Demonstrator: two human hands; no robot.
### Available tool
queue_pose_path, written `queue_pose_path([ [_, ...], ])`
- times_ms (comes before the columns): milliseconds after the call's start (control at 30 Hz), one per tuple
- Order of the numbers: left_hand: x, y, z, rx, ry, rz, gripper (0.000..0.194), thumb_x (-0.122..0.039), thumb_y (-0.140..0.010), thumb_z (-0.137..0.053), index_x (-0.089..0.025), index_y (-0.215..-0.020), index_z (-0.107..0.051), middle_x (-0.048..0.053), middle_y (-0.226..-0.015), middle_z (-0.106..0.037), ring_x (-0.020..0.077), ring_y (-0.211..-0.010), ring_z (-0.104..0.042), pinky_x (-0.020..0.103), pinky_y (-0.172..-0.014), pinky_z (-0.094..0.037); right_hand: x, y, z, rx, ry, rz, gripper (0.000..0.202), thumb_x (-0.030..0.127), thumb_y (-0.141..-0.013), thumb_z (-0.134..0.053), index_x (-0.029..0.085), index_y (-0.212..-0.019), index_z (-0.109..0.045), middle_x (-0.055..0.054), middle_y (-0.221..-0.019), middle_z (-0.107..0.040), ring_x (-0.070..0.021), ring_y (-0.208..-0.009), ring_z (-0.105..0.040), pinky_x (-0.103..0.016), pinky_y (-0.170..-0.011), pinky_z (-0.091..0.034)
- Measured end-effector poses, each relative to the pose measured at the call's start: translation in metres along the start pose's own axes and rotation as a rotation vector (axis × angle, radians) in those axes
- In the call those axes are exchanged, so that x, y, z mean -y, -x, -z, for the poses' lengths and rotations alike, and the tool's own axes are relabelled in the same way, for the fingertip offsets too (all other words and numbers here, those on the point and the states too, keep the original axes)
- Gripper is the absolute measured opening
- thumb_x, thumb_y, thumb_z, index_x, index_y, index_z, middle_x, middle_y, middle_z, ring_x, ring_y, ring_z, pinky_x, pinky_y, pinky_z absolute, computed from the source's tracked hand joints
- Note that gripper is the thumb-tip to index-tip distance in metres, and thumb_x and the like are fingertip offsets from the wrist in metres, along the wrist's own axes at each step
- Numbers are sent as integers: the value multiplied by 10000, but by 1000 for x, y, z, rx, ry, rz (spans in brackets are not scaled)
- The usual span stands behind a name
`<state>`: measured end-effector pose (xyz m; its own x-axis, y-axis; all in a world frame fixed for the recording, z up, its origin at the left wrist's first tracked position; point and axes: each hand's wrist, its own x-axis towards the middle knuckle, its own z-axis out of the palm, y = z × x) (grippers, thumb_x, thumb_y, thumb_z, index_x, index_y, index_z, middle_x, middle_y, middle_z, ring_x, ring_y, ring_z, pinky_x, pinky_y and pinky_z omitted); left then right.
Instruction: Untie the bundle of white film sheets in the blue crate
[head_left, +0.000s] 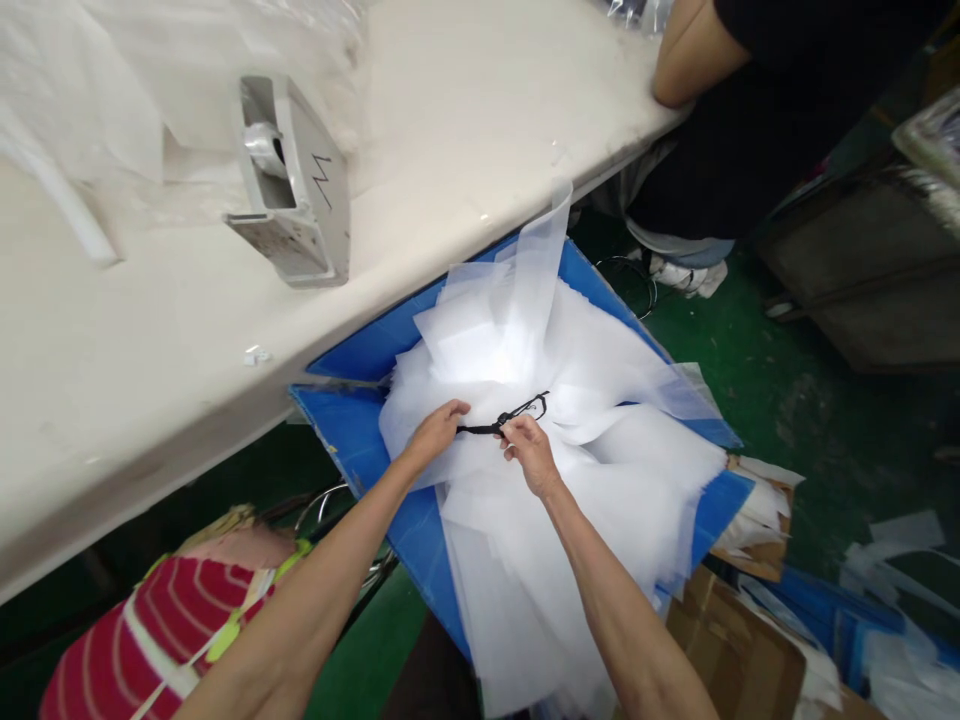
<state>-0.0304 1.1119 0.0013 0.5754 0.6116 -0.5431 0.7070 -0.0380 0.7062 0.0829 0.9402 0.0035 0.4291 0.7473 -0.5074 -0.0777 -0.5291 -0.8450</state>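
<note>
Both hands hold a thin black cord [484,430] with a knot-like lump near its middle and a loose loop at its far right end. My left hand [435,437] pinches the cord's left end. Near the lump, the thumb and fingers of my right hand [531,453] are closed on it. Right below the hands, a pile of translucent white sheets [510,340] fills a blue box [431,560] and spills over its near side. What the cord belongs to cannot be made out.
A white table [427,150] runs along the box's far left side, bearing a grey tape dispenser [319,190] and clear plastic bags [187,60]. A person in black [720,150] leans at its far end. Cardboard boxes [731,640] stand at lower right, striped red fabric [150,620] at lower left.
</note>
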Motion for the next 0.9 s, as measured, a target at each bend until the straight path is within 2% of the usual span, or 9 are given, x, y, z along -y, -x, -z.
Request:
queue_pose_path([
  [67, -1, 1, 1, 71, -37, -34, 275, -137, -725, -493, -229, -883, -700, 35, -1014, -733, 223, -1026, -649, 318, -981, -476, 1, 6, 5, 21, 14, -40, 193, 365, -893, -508, 215, -1004, -554, -24, -864, -607, -172, -771, -580, -285, -685, -473],
  [133, -1, 3, 1, 137, -84, -66, 328, -102, -734, -465, -218, -917, -712, 48, -1043, -726, 227, -1047, -644, 331, -1016, -458, 3, 9, 9, 14, 55, -63, 202, 280, -784, -641, 218, -968, -585, -21, -856, -586, -191, -811, -565, -321, -763, -453],
  [233, -3, 9, -2, 220, -159, -121, 383, -67, -727, -473, -220, -976, -721, 56, -1084, -705, 238, -1083, -621, 357, -1053, -429, 13, 13, 12, 10, 77, -48, 58, 210, -753, -641, 211, -798, -604, -28, -838, -550, -207, -885, -536, -346, -851, -413],
  [300, -4, 16, -6, 249, -209, -154, 405, -43, -690, -506, -224, -978, -726, 63, -1113, -677, 253, -1106, -595, 371, -1063, -413, 21, 19, 12, 64, 36, -17, 70, 255, -767, -639, 210, -724, -607, -17, -809, -534, -184, -832, -524, -319, -818, -425],
  [400, -5, 29, -10, 234, -270, -172, 384, -49, -678, -536, -217, -968, -721, 89, -1126, -624, 275, -1110, -561, 403, -1049, -410, 29, 34, 16, 129, -66, 10, 199, 403, -816, -592, 209, -784, -624, -10, -837, -543, -146, -731, -512, -279, -705, -456],
  [500, -8, 39, -7, 200, -294, -181, 222, -108, -705, -567, -207, -848, -706, 108, -1078, -598, 302, -1088, -535, 436, -1018, -414, 30, 57, 26, 162, -106, 0, 300, 467, -864, -507, 190, -820, -616, -9, -793, -543, -131, -672, -504, -263, -648, -462],
  [600, -14, 47, -2, 189, -270, -190, 124, -128, -709, -549, -200, -706, -650, 104, -977, -611, 295, -1009, -545, 431, -971, -425, 31, 80, 34, 217, -43, -22, 241, 410, -835, -583, 188, -876, -667, 9, -723, -566, -132, -653, -508, -254, -633, -445],
  [767, -28, 68, 5, 298, -130, -186, 163, -225, -807, -510, -226, -742, -659, 10, -740, -653, 210, -760, -603, 338, -802, -488, 46, 105, 28, 194, 117, 27, 116, 285, -859, -612, 213, -875, -701, -5, -881, -606, -147, -822, -566, -254, -746, -439],
  [900, -46, 95, 14, 200, -28, -161, 181, -324, -916, -568, -176, -938, -668, 55, -992, -690, 195, -952, -628, 389, -933, -485, 59, 115, 11, 163, 257, 59, 63, 207, -847, -641, 211, -786, -655, 9, -816, -551, -140, -765, -541, -249, -739, -414],
])
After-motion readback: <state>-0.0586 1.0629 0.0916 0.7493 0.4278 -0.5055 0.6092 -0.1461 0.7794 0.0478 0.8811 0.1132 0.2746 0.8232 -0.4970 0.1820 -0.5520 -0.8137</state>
